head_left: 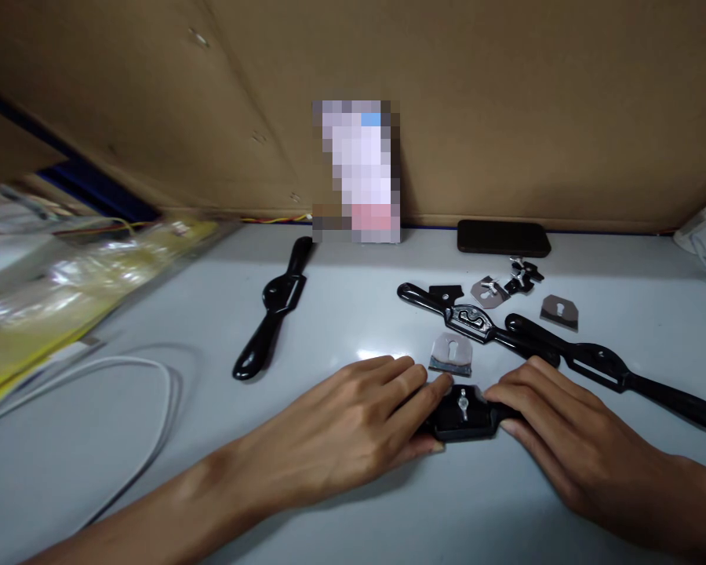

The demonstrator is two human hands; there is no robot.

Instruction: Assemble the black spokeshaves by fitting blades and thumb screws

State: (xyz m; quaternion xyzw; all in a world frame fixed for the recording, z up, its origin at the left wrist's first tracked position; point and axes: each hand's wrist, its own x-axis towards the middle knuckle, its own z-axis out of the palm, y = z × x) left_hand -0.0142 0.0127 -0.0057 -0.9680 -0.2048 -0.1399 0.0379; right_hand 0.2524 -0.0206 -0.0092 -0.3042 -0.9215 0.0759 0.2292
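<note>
A black spokeshave [463, 424] with a silver wing screw [463, 403] at its middle lies low over the table, gripped at both ends. My left hand [376, 404] is closed around its left handle, the index finger reaching the body. On the other side my right hand [556, 424] pinches the right handle, fingers and thumb closed. Just beyond the body lies a loose slotted steel blade [450, 351]. Two more black spokeshave bodies, one with an open frame [471, 318] and one farther right [600, 357], rest beyond my right hand. Most of the held handles is hidden by my fingers.
Another spokeshave [276, 302] lies at left. Slotted blades [560, 311], small black and silver parts [523, 275] and a dark phone-like slab [504, 238] sit at the back right. A white cable [168, 392] and plastic bags [94, 290] occupy the left; a cardboard wall [476, 118] stands behind.
</note>
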